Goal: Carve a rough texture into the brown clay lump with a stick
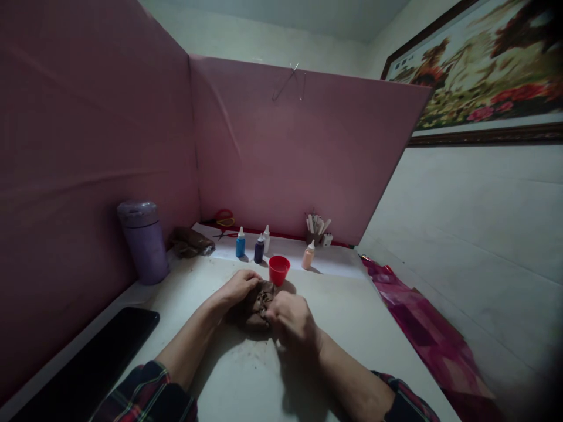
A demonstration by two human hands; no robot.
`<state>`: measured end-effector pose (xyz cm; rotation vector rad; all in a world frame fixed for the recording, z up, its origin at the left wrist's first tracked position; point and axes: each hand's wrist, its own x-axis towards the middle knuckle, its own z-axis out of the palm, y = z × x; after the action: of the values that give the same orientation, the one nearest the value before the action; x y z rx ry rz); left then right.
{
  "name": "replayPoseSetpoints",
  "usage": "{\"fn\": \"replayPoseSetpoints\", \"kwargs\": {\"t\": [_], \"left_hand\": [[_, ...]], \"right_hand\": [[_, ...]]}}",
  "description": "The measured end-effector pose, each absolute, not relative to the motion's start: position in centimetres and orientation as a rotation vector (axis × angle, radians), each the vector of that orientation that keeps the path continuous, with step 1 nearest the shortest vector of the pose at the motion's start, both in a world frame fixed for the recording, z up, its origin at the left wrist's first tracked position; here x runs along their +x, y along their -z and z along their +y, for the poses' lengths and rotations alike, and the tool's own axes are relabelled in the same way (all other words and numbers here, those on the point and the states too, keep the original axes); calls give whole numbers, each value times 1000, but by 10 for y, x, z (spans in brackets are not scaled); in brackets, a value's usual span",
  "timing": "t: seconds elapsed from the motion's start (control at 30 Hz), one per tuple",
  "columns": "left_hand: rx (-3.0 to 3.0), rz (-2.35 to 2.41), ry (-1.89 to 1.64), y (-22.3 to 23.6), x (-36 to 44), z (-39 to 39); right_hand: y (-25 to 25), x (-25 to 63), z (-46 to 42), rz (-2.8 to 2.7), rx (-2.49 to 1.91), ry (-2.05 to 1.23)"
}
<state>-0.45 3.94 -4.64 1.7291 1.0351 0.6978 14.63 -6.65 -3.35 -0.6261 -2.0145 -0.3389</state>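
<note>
A lump of dark brown clay lies on the table between my hands, its top rough and dug up with loose bits. Around its far left side my left hand is closed, the fingertips pressing on the clay and partly hidden. My right hand is curled into a fist at the lump's right side. Whatever it grips is hidden by the fingers and slightly blurred. Just beyond the clay stands a red cup, close to both hands.
Small paint bottles, blue, dark, white and peach, stand behind. A tool holder, scissors and a brown bag sit farther back. At left are a purple tumbler and a black phone-like slab.
</note>
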Motion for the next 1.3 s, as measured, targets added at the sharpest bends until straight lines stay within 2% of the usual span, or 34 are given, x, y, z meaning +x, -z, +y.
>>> {"fn": "replayPoseSetpoints", "kwargs": {"t": [0.1, 0.17, 0.3, 0.37, 0.43, 0.53, 0.67, 0.83, 1.1, 1.3], "left_hand": [[1734, 1029, -715, 45, -4, 38], [1719, 1029, -715, 44, -4, 37], [1679, 1035, -722, 42, -3, 35], [1675, 1037, -742, 41, -3, 35], [1677, 1044, -748, 40, -3, 34], [1678, 1057, -717, 39, -3, 33], [1651, 1070, -689, 40, -3, 33], [1654, 1084, -685, 42, -3, 35], [1694, 1063, -696, 47, -4, 39], [1679, 1077, -689, 44, -4, 37]], "right_hand": [[34, 142, -67, -2114, -518, 439], [36, 142, -65, -2006, -618, 368], [43, 151, -55, -1547, -1037, -138], [47, 156, -50, -1351, -1101, -366], [49, 160, -47, -1296, -1088, -451], [43, 162, -50, -1365, -1040, -344], [27, 169, -55, -1197, -991, -216], [23, 179, -42, -1152, -974, -198], [45, 183, -5, -1389, -1153, -167], [26, 179, -28, -1192, -1049, -196]]}}
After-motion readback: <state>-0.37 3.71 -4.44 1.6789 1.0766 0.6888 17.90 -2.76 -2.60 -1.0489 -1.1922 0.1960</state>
